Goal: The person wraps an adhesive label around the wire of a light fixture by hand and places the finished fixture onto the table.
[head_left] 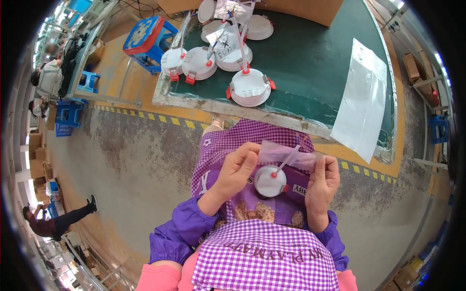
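Observation:
A clear plastic bag point(286, 156) is stretched between my two hands, above my lap. My left hand point(239, 169) pinches its left end, and my right hand point(322, 182) pinches its right end. Just below the bag, a round white lamp point(270, 182) with a red clip and a pale cable lies on my apron. Its cable rises in front of the bag. On the green table point(301, 63) ahead, the nearest of several similar white lamps point(249, 88) sits close to the front edge, with red clips on its sides.
A white plastic sheet or bag point(361, 102) hangs over the table's front edge at the right. A cardboard box point(301, 10) stands at the back. Blue stool point(150, 41) is left of the table. A person point(58, 220) is at the far left.

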Motion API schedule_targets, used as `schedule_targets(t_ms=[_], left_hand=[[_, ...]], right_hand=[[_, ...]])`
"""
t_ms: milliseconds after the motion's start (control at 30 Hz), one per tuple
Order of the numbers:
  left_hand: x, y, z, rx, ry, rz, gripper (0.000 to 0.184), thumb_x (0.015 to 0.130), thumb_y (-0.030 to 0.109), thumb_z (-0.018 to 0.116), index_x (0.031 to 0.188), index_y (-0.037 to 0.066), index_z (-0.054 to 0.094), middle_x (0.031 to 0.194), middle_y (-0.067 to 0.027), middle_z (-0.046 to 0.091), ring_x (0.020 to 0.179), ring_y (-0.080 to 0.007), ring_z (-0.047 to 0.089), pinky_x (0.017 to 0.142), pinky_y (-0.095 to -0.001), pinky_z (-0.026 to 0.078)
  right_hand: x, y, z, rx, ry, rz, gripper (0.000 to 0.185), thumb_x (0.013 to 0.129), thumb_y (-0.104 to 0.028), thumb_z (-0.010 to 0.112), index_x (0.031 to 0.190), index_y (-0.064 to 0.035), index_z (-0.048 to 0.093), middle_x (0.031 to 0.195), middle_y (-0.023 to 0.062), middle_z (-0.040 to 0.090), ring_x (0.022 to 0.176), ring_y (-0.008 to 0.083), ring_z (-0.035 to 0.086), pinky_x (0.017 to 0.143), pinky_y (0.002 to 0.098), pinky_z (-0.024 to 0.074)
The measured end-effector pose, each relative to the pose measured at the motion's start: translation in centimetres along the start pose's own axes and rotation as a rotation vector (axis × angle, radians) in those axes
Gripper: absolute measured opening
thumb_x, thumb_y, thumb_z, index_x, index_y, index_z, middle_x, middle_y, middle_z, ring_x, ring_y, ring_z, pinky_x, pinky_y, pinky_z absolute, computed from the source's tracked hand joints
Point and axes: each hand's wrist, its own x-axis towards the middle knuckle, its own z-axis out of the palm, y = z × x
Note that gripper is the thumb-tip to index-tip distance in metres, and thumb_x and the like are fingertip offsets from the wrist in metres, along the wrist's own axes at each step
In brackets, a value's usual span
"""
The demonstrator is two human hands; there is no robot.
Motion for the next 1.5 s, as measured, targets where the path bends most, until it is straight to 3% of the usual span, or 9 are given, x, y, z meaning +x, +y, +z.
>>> schedule_targets(t_ms=[167,200,333,433,500,700,900,1167,1500], left_hand=[[1.0,-1.1,0.8,-0.349,-0.166,-0.180,0.063,0.088,0.050,0.054,0.128,0.002,0.042,0.122,-0.0131,0.053,0.114,-0.0268,0.053,0.098,-0.0392,0.040],[1.0,-1.6,1.0,-0.226,-0.174,-0.112,0.065,0.086,0.044,0.060,0.132,0.002,0.039,0.123,-0.0134,0.053,0.115,-0.0248,0.052,0.100,-0.0375,0.038],[2.0,-2.0,1.2,0.078,-0.076,-0.290,0.055,0.086,0.028,0.065,0.130,0.002,0.045,0.125,-0.0135,0.052,0.113,-0.0196,0.052,0.095,-0.0320,0.041],[3.8,-2.3,0.7,0.111,-0.194,-0.310,0.044,0.086,0.017,0.066,0.124,0.000,0.052,0.120,-0.0112,0.057,0.107,-0.0159,0.054,0.089,-0.0280,0.045],[4.9,-2.3,0.4,-0.079,-0.280,-0.479,0.038,0.086,0.014,0.065,0.120,-0.001,0.056,0.113,-0.0093,0.061,0.102,-0.0148,0.057,0.085,-0.0266,0.046],[6.8,-2.1,0.0,0.115,-0.503,-0.413,0.023,0.088,0.012,0.062,0.106,-0.002,0.063,0.092,-0.0093,0.067,0.085,-0.0156,0.063,0.078,-0.0259,0.049],[4.1,1.4,1.8,-0.142,-0.390,-0.479,0.016,0.088,0.011,0.062,0.095,-0.002,0.063,0.078,-0.0068,0.067,0.074,-0.0121,0.064,0.068,-0.0232,0.050],[-0.5,-0.2,3.7,-0.668,-0.286,-0.707,0.025,0.085,0.008,0.064,0.107,-0.003,0.059,0.086,-0.0126,0.067,0.074,-0.0119,0.062,0.068,-0.0198,0.048],[-0.6,-0.5,5.0,-0.508,-0.331,-0.675,0.024,0.083,0.010,0.067,0.101,-0.005,0.061,0.085,-0.0111,0.066,0.075,-0.0151,0.063,0.069,-0.0242,0.049]], right_hand=[[0.1,0.5,-0.4,-0.004,-0.005,0.005,0.014,0.097,-0.017,0.050,0.090,-0.0043,0.052,0.075,-0.0066,0.046,0.065,-0.0001,0.037,0.057,0.0151,0.0292],[0.2,0.6,-0.5,-0.006,-0.003,0.000,0.014,0.097,-0.017,0.050,0.090,-0.0044,0.052,0.075,-0.0067,0.046,0.065,-0.0001,0.037,0.056,0.0152,0.0292],[0.1,0.5,-0.7,0.026,0.016,0.029,0.014,0.096,-0.017,0.051,0.090,-0.0043,0.052,0.075,-0.0067,0.046,0.065,-0.0003,0.037,0.056,0.0152,0.0292],[0.0,1.1,-1.6,0.086,-0.039,0.045,0.011,0.098,-0.011,0.045,0.096,-0.0018,0.051,0.093,0.0039,0.057,0.089,0.0094,0.055,0.080,0.0236,0.0441],[-0.1,0.8,-1.5,0.056,-0.024,0.047,0.011,0.098,-0.011,0.045,0.096,-0.0020,0.051,0.094,0.0039,0.057,0.089,0.0093,0.055,0.080,0.0236,0.0441],[-0.8,0.3,-1.8,0.092,-0.030,0.047,0.011,0.098,-0.012,0.045,0.096,-0.0026,0.050,0.096,0.0046,0.057,0.090,0.0101,0.055,0.081,0.0250,0.0443],[-1.7,-2.4,-0.7,0.102,0.027,0.017,0.014,0.097,-0.015,0.048,0.093,-0.0015,0.051,0.087,0.0017,0.055,0.078,0.0054,0.048,0.073,0.0210,0.0395],[-3.5,-3.2,-2.1,0.163,-0.006,0.071,0.014,0.096,-0.014,0.049,0.092,-0.0011,0.051,0.087,0.0028,0.056,0.078,0.0066,0.050,0.073,0.0226,0.0414],[-4.6,-4.2,-3.1,0.211,0.028,0.082,0.013,0.096,-0.014,0.047,0.093,-0.0015,0.050,0.087,0.0079,0.060,0.074,0.0130,0.058,0.064,0.0285,0.0506]])
